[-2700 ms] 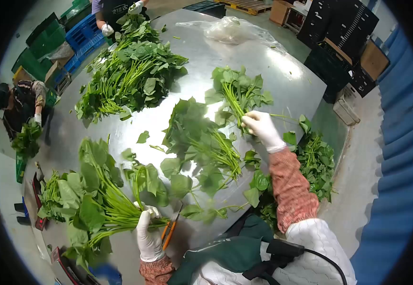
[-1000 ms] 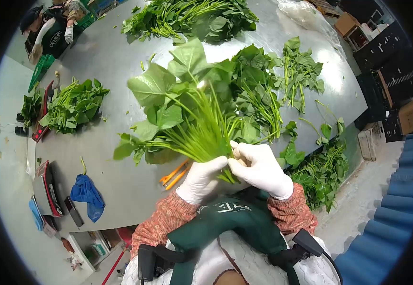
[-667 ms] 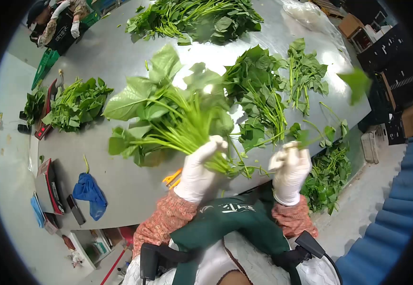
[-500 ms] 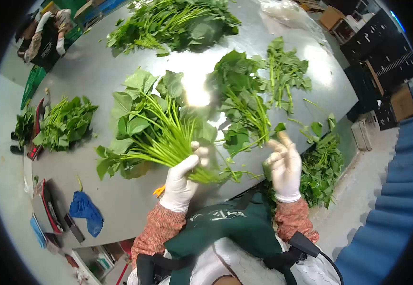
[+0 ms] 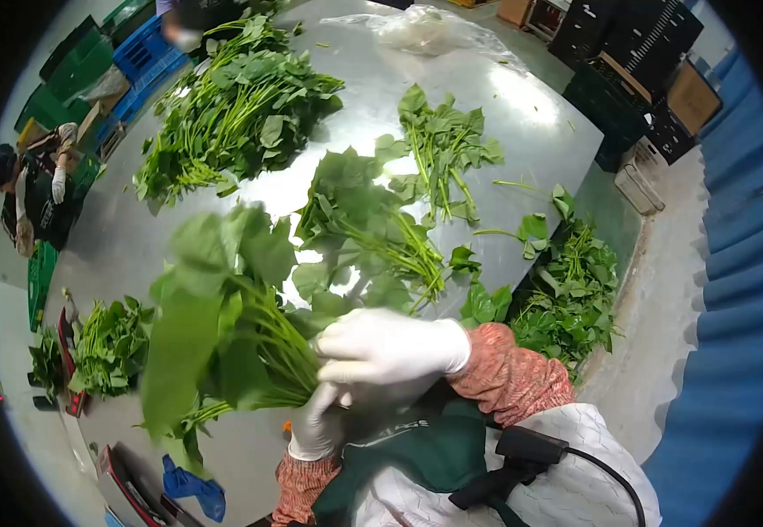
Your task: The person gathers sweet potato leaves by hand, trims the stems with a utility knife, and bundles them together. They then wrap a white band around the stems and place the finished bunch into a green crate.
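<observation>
A large bunch of leafy green stems [image 5: 259, 329] is held over the near side of the metal table, leaves pointing up and left. My left hand [image 5: 318, 423], in a white glove, is closed round the lower stems. My right hand [image 5: 390, 350], also gloved, reaches across from the right and lies against the stem ends just above my left hand, fingers bent together. What its fingertips hold is hidden. Just beyond my hands lies a loose pile of greens [image 5: 373, 228] on the table.
The metal table [image 5: 539, 145] bears a big heap of greens [image 5: 241, 114], a small bunch [image 5: 443, 154] and another by a scale [image 5: 111, 347]. Greens [image 5: 570, 294] fill the space off its right edge. A blue cloth [image 5: 193, 487] lies near left. Co-workers [image 5: 43, 189] are at far left and top.
My right hand has moved left from beside the bunch to its stems. The bunch is raised and more upright. The view has turned right, and the far-left person has shifted posture.
</observation>
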Motion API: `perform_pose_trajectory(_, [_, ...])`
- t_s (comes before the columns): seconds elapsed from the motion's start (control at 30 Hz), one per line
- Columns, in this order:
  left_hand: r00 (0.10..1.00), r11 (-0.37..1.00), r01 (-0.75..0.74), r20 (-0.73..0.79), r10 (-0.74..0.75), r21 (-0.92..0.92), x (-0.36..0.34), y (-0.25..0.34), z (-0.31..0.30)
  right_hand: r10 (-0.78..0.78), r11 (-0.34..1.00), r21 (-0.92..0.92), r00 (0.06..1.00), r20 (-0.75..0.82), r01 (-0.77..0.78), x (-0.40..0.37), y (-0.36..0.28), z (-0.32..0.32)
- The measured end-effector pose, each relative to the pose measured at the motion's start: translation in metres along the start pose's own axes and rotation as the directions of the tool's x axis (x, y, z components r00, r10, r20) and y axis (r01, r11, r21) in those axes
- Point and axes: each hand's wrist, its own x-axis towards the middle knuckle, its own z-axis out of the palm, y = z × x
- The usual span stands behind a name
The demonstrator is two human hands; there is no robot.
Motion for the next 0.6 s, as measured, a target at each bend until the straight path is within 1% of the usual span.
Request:
perform_pose_trajectory(0.03, [0.988, 0.987, -0.152, 0.026, 0.151, 0.058, 0.006, 0.008, 0.004, -0.006, 0.999, -0.047, 0.999, -0.047, 0.004, -0.013, 0.004, -0.016])
perform_pose_trajectory(0.07, [0.946, 0.957, -0.289, 0.165, 0.280, 0.037, 0.018, 0.007, -0.007, 0.174, 0.984, 0.071, 0.975, -0.137, -0.166, -0.022, 0.008, -0.035])
perform_pose_trajectory(0.1, [0.935, 0.944, -0.330, 0.134, 0.329, -0.017, 0.024, 0.010, -0.006, 0.319, 0.939, 0.212, 0.918, -0.234, -0.272, -0.031, 0.026, -0.050])
perform_pose_trajectory(0.13, [0.923, 0.928, -0.367, 0.099, 0.372, -0.068, 0.027, 0.012, -0.004, 0.326, 0.945, 0.123, 0.856, -0.401, -0.302, -0.042, 0.060, -0.061])
perform_pose_trajectory(0.17, [0.916, 0.917, -0.400, 0.017, 0.400, -0.014, 0.025, 0.016, 0.000, 0.492, 0.835, 0.126, 0.623, -0.609, -0.536, -0.047, 0.083, -0.073])
perform_pose_trajectory(0.2, [0.901, 0.902, -0.431, 0.053, 0.431, -0.025, 0.028, 0.016, 0.002, 0.502, 0.723, 0.032, 0.494, -0.709, -0.690, -0.052, 0.109, -0.085])
perform_pose_trajectory(0.23, [0.910, 0.914, -0.405, 0.087, 0.405, -0.024, 0.030, 0.018, 0.002, 0.346, 0.675, -0.161, 0.502, -0.793, -0.720, -0.061, 0.139, -0.090])
perform_pose_trajectory(0.27, [0.916, 0.923, -0.383, 0.120, 0.383, -0.024, 0.032, 0.019, 0.003, 0.390, 0.529, -0.231, 0.476, -0.789, -0.817, -0.062, 0.155, -0.092])
perform_pose_trajectory(0.3, [0.933, 0.940, -0.341, 0.117, 0.340, -0.010, 0.033, 0.017, 0.003, 0.428, 0.367, -0.298, 0.444, -0.787, -0.881, -0.061, 0.167, -0.095])
perform_pose_trajectory(0.33, [0.949, 0.955, -0.296, 0.110, 0.294, 0.006, 0.033, 0.014, 0.002, 0.463, 0.193, -0.356, 0.404, -0.789, -0.915, -0.060, 0.178, -0.097])
perform_pose_trajectory(0.4, [0.962, 0.964, -0.267, 0.071, 0.266, 0.004, 0.034, 0.013, -0.002, 0.541, 0.188, -0.248, 0.311, -0.782, -0.950, -0.065, 0.191, -0.112])
perform_pose_trajectory(0.43, [0.966, 0.966, -0.257, 0.036, 0.257, 0.004, 0.032, 0.014, -0.002, 0.525, 0.261, -0.206, 0.318, -0.789, -0.943, -0.071, 0.190, -0.113])
perform_pose_trajectory(0.47, [0.968, 0.968, -0.250, 0.010, 0.250, 0.000, 0.030, 0.015, -0.002, 0.508, 0.385, -0.164, 0.357, -0.784, -0.908, -0.079, 0.191, -0.111])
perform_pose_trajectory(0.5, [0.964, 0.965, -0.264, 0.033, 0.263, 0.002, 0.033, 0.016, -0.005, 0.462, 0.506, -0.136, 0.401, -0.791, -0.852, -0.086, 0.193, -0.115])
perform_pose_trajectory(0.53, [0.978, 0.977, -0.204, 0.027, 0.206, -0.068, 0.036, 0.012, -0.020, 0.380, 0.643, -0.165, 0.498, -0.779, -0.748, -0.093, 0.189, -0.116])
perform_pose_trajectory(0.57, [0.970, 0.967, -0.240, 0.013, 0.242, -0.081, 0.040, 0.010, -0.021, 0.454, 0.824, 0.155, 0.472, -0.756, -0.544, -0.094, 0.177, -0.115])
perform_pose_trajectory(0.6, [0.965, 0.961, -0.263, -0.012, 0.263, -0.087, 0.039, 0.008, -0.022, 0.699, 0.711, 0.541, 0.371, -0.611, -0.449, -0.084, 0.131, -0.120])
